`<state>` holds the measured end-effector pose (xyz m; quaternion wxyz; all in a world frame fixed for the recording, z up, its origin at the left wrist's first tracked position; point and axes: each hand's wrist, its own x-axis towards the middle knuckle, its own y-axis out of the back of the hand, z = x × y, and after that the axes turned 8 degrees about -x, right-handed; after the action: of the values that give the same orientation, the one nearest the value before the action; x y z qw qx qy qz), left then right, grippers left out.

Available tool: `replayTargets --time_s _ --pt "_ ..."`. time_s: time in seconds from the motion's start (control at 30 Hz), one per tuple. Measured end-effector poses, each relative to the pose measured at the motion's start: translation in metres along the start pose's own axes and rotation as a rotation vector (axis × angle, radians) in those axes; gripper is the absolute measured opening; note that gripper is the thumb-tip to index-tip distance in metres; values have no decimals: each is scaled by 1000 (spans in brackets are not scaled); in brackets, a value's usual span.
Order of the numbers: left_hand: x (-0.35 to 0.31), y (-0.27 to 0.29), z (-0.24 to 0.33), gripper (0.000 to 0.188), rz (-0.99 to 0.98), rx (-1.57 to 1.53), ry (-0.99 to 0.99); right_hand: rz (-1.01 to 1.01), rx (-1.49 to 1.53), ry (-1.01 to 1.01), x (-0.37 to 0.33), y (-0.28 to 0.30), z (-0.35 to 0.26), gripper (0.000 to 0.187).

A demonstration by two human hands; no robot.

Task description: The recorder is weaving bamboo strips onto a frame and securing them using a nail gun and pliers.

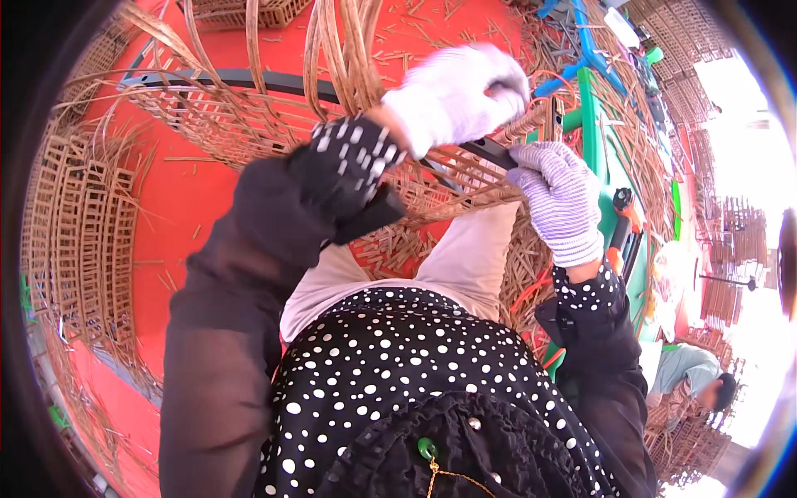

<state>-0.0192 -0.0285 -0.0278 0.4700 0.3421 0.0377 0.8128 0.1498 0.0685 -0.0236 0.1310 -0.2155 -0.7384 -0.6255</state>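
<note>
A wide basket-like piece of brown woven strips (207, 120) on a dark frame (490, 153) lies across and beyond my knees. My right hand (560, 199), in a striped purple-and-white glove, has its fingers closed round the frame near the piece's right end. Just above it, a little to the left, is my left hand (457, 95) in a white glove, smeared by motion. Its fingers are curled in toward the thumb; whatever they may hold cannot be made out. Long loose strips (340, 58) arch up from the weave beside the left wrist.
A green bench (594, 124) stands at my right, with an orange-and-black hand tool (624, 228) and heaped strips. Stacked woven panels (91, 241) stand at left on the red floor (178, 199). Cut scraps lie near my legs. Another person (689, 373) is at the far right.
</note>
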Motion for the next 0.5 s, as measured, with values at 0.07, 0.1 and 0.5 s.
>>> replayTargets --time_s 0.07,0.1,0.5 --pt "-26 3 3 13 191 -17 -287 -72 18 -124 2 5 1 19" --pt "-40 5 8 11 139 43 -360 -72 18 -125 2 4 4 19" --pt "-85 -64 -22 38 311 734 -330 -102 249 -221 6 -6 21 20"
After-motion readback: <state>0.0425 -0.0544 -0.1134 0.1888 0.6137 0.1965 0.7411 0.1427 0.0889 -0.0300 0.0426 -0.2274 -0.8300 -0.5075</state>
